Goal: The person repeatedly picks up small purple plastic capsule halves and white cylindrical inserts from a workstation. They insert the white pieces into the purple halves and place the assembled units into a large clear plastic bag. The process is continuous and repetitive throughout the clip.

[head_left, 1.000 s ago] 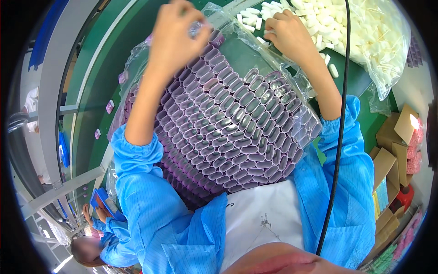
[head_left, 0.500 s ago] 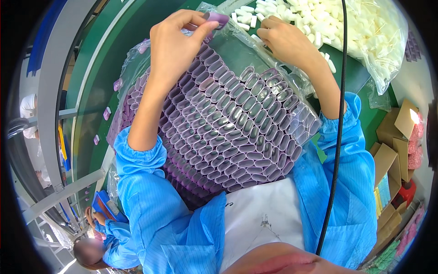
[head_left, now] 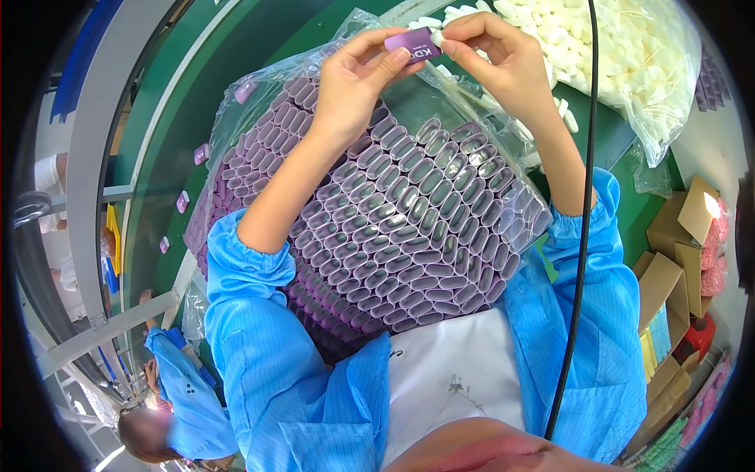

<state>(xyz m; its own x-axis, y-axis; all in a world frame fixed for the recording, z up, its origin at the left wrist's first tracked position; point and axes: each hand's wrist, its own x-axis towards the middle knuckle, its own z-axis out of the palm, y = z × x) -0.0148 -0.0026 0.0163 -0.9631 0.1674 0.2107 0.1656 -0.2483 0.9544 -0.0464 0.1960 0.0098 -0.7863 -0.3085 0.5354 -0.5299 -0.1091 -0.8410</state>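
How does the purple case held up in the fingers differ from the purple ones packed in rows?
The held purple case is tipped sideways in the left hand; the packed purple cases stand on end.
The held case shows a printed outer face; the packed cases mostly show oval openings.
The held case has a white piece at one end; the packed cases look hollow.
Both are purple.

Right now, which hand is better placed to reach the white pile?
Probably your right hand: it's nearer the white pile, though pinching a white piece at the purple case. Your left hand, farther off, grips that case.
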